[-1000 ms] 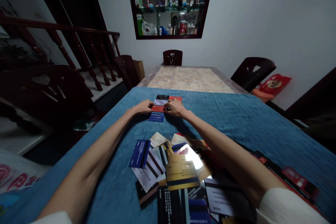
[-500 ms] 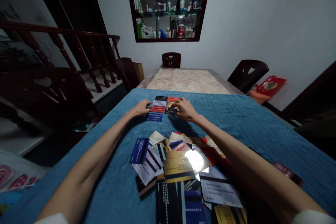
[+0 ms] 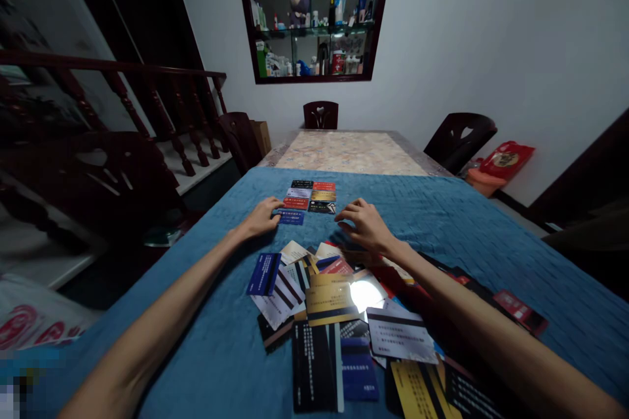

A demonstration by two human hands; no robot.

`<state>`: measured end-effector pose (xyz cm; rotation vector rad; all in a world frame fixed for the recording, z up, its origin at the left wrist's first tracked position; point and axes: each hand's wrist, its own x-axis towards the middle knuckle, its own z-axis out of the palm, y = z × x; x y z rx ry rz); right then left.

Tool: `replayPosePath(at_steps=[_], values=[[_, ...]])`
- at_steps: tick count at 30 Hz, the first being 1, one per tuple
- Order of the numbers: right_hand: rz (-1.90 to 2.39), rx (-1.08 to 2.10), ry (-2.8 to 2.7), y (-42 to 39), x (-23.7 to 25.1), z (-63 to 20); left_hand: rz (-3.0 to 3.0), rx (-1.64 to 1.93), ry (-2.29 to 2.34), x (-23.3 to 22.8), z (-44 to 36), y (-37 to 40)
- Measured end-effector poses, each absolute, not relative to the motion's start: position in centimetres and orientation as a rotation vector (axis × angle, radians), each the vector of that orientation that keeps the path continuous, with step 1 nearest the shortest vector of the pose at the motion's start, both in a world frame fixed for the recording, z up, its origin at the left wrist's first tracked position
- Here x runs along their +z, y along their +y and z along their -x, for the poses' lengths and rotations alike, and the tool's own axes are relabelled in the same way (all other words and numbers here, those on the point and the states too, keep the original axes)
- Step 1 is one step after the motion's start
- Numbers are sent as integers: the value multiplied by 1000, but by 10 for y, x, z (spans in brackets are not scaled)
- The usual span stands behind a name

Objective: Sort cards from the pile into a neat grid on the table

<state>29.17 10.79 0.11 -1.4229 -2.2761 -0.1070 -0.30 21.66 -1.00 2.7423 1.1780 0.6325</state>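
My left hand [image 3: 263, 217] rests at the left edge of a blue card [image 3: 293, 217], fingers loosely bent and apart, gripping nothing. To the right, my right hand [image 3: 364, 226] hovers over the cloth with fingers spread and nothing in them. Between and beyond the hands, cards lie in two columns: a black card [image 3: 301, 184], a lilac card [image 3: 298, 193] and a red card [image 3: 295, 203] above the blue one, with another red card [image 3: 324, 186], a gold card [image 3: 323, 196] and a black patterned card [image 3: 322, 207] beside them. Nearer me is a loose card pile [image 3: 331, 301].
A blue cloth [image 3: 211, 314] covers the near part of the table [image 3: 344, 152]. More dark and red cards [image 3: 518, 309] lie by my right forearm. Chairs [image 3: 459, 137] stand around the table, and a wooden railing [image 3: 147, 72] runs along the left.
My right hand has left the black patterned card and drawn back toward me and to the right. My left hand has slid slightly nearer, from the red card to the blue one.
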Motion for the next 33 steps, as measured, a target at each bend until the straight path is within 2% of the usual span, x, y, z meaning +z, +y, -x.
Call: replayPosePath(at_steps=[11, 22, 33], values=[[1185, -117, -2314, 53, -7, -294, -2755, 838, 979, -14, -16, 140], [1027, 46, -2437, 18, 11, -290, -2706, 949, 729, -9, -37, 72], [1040, 155, -2664, 7, 18, -280, -2917, 629, 442, 9, -36, 45]])
